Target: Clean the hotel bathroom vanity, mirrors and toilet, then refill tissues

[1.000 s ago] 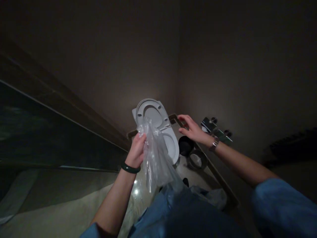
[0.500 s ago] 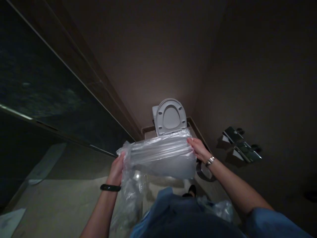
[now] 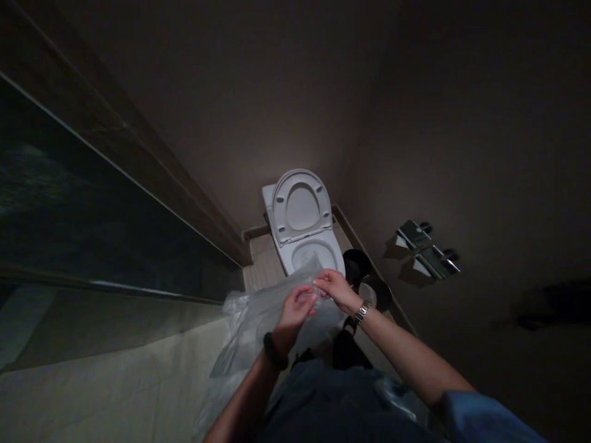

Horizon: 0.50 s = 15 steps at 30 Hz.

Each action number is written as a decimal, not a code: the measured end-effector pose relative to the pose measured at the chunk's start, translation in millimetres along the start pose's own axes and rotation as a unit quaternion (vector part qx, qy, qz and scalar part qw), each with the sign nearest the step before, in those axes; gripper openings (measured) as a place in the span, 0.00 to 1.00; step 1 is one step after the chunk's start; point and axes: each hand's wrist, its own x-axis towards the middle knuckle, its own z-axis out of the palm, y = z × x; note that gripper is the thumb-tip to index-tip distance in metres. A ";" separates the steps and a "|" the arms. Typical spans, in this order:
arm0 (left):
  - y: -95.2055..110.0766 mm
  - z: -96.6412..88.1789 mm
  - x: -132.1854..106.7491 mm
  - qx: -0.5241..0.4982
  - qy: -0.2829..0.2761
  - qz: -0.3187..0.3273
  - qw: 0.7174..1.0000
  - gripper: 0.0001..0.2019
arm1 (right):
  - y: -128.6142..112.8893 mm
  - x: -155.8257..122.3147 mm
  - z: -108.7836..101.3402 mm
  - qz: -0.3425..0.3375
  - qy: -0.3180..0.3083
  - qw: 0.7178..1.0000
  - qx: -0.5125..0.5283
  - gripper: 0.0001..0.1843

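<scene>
A clear plastic bag (image 3: 265,317) hangs in front of me, spread out to the left and below my hands. My right hand (image 3: 340,290) pinches the bag's upper edge between thumb and fingertips. Close beside it, my left hand (image 3: 293,314) has its fingers curled in on the same edge; the exact fingertip contact is hard to make out. Just beyond the hands stands a white toilet (image 3: 333,243) with lid and seat raised. The bag and my hands cover the front of its bowl.
Two chrome paper holders (image 3: 436,261) with paper hanging from them are fixed to the right wall. Dark round bins (image 3: 376,292) stand on the floor right of the toilet. A dark glass panel (image 3: 115,227) runs along the left.
My hands, earlier wide apart with the bag stretched between them, have come together at its edge. The left hand moved right, the bag dropped lower, and the toilet bowl came into sight.
</scene>
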 end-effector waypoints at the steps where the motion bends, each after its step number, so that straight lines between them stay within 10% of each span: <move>1: -4.7 20.5 5.5 -0.028 -0.020 -0.026 0.999 0.23 | 3.2 -0.7 -5.5 0.005 -0.005 1.000 -0.002 0.25; 4: -1.2 46.9 24.8 -0.080 -0.033 -0.053 0.995 0.12 | 14.4 0.9 -58.0 0.011 0.040 0.993 -0.115 0.21; 10: 30.1 39.5 72.3 -0.131 0.044 -0.073 0.988 0.14 | 28.8 -16.7 -251.9 0.022 0.199 0.927 -0.316 0.13; 15: -18.0 133.9 100.2 -0.073 0.074 -0.089 0.991 0.11 | 37.2 -27.3 -297.1 -0.035 0.147 0.948 -0.281 0.09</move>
